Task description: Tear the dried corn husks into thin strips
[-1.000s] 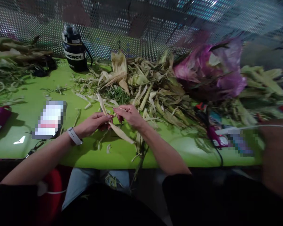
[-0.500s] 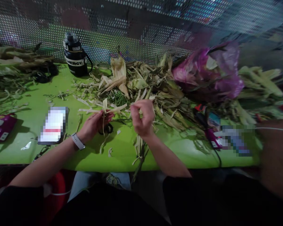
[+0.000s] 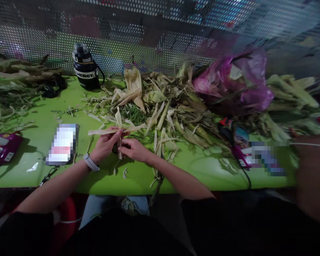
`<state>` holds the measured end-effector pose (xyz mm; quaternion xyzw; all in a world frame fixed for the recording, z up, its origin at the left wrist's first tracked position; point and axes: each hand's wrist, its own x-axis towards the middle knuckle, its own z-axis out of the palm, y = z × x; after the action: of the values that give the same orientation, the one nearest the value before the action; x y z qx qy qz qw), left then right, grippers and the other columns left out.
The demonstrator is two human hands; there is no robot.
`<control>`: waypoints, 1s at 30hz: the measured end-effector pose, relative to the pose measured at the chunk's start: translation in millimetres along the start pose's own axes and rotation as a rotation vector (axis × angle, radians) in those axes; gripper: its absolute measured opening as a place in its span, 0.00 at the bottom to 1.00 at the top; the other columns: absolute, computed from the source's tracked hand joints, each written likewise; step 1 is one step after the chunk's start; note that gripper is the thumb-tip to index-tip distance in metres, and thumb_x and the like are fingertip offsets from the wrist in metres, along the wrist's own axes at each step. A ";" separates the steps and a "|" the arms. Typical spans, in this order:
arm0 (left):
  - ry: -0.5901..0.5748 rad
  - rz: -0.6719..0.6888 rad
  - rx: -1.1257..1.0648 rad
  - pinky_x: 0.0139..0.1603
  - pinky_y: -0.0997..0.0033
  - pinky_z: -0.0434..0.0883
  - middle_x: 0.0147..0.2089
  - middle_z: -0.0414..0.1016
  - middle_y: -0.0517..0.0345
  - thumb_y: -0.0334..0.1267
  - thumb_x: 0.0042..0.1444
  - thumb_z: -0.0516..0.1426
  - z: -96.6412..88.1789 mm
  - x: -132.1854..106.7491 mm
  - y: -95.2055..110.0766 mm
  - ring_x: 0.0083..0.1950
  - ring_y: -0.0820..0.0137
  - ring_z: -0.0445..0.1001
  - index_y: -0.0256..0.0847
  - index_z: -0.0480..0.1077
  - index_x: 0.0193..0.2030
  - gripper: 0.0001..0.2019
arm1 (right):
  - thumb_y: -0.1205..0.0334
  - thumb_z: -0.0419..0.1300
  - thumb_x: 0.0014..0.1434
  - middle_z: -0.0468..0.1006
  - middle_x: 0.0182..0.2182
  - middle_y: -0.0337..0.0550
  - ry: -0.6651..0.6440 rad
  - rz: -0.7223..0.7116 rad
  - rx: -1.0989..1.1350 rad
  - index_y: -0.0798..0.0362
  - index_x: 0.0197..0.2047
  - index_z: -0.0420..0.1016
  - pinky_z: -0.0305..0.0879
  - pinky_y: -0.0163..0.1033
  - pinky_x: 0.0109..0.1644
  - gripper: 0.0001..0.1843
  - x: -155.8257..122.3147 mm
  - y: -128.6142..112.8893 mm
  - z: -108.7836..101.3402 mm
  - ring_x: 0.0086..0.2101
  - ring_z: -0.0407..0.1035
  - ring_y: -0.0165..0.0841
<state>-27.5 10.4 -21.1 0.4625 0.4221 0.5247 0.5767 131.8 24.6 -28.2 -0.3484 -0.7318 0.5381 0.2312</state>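
My left hand (image 3: 105, 146), with a white watch on the wrist, pinches a small bundle of pale corn husk strips (image 3: 116, 130) that fan out left, up and right above its fingers. My right hand (image 3: 134, 150) is closed right beside it, its fingers on the lower end of the same bundle. Both hands rest low over the green table (image 3: 37, 117). A dark ring-like thing under the hands is mostly hidden.
A big heap of husks (image 3: 173, 106) lies behind the hands, with a purple plastic bag (image 3: 234, 83) to its right. A black bottle (image 3: 85, 67) stands at the back by the perforated metal wall. A phone (image 3: 61, 144) lies left. A purple device (image 3: 2, 147) sits far left. Another person's arm (image 3: 311, 170) is at right.
My right hand, raised by the heap half a second ago, has come down and back to the bundle in my left hand. The husk strips now fan out crosswise.
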 end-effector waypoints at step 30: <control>-0.132 -0.161 -0.136 0.22 0.81 0.59 0.23 0.68 0.64 0.44 0.47 0.71 -11.0 8.0 5.4 0.24 0.81 0.63 0.36 0.71 0.28 0.16 | 0.33 0.57 0.59 0.61 0.13 0.33 0.323 0.021 0.298 0.50 0.21 0.66 0.56 0.36 0.20 0.30 -0.6 -4.9 -18.5 0.15 0.56 0.26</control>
<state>-38.6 19.5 -18.2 0.4206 0.3825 0.4727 0.6733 144.1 34.9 -17.6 -0.3996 -0.5941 0.5799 0.3886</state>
